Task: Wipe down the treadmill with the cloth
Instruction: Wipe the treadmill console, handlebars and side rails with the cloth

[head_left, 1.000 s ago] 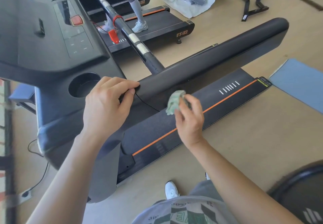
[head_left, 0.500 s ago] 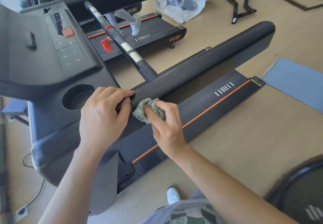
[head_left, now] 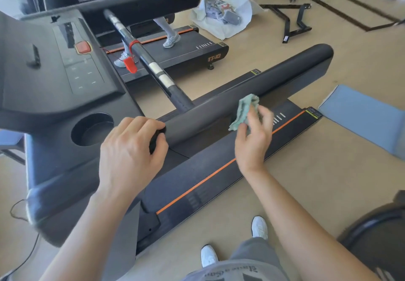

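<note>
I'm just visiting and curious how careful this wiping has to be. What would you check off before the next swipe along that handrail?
1. Cloth held in the right hand: ok.
2. Cloth against the near handrail: ok, it seems to touch the side.
3. Left hand bracing the rail's base: ok.
4. Rail ahead, toward its far end, free of objects: ok.
5. Red safety clip hangs on the crossbar, out of the path: ok.
6. Treadmill switched off: cannot tell.
</note>
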Available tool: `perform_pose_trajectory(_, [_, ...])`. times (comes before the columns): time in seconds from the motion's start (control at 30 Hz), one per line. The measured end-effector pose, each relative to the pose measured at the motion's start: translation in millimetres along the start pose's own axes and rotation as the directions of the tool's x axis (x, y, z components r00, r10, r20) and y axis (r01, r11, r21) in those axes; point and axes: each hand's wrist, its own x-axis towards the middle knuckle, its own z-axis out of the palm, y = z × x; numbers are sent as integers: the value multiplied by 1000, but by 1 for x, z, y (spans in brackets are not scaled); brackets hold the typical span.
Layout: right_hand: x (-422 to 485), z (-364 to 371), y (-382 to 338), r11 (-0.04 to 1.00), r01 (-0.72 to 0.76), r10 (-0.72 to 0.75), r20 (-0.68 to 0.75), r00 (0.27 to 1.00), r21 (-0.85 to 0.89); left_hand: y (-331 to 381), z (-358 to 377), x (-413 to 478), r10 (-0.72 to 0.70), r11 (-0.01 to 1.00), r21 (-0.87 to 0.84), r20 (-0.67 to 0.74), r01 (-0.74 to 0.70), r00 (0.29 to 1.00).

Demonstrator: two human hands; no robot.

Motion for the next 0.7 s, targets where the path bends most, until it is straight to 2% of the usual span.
perform_pose_trajectory(0.17, [-75,14,-33,966,223,-240,128,962,132,14,12,16,55,995,-84,128,-44,990])
perform_pose_trajectory(0.3, [-106,20,-39,951,254,-286,181,941,178,16,18,21,57,990,-137,173,-34,983])
perform_pose_trajectory(0.37, [-102,22,-24,963,199,-229,163,960,181,14,17,20,56,990,-137,170,-32,984])
perform_pose_trajectory(0.5, [-71,16,4,987,8,-24,102,994,160,17,17,17,59,993,-115,162,-40,985])
perform_pose_trajectory(0.6, [-41,6,18,981,-157,148,79,986,117,20,19,17,25,995,-98,161,-9,987])
perform_pose_trajectory(0.7, [-17,-2,27,940,-319,313,62,948,121,23,22,20,17,995,-102,160,0,987])
